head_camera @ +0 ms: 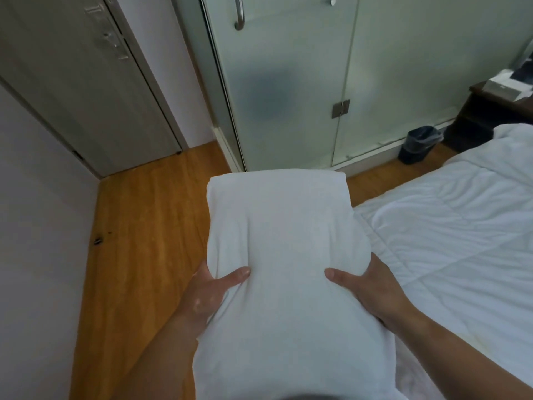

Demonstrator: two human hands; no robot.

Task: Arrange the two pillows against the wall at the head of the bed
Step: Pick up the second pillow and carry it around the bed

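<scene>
A white pillow [284, 226] is held lengthwise out in front of me, over the wooden floor beside the bed. My left hand [209, 290] grips its left side, thumb pressed into the top. My right hand [366, 287] grips its right side the same way. The bed [455, 232], covered with a white quilted duvet, lies to my right. A second pillow is not in view. The head of the bed is out of frame.
A frosted glass partition with a door and handle [288, 82] stands straight ahead. A grey door [86, 90] is at the left. A dark bin [418, 144] sits on the wood floor [144, 226] beside a dark nightstand [490, 111] at the far right.
</scene>
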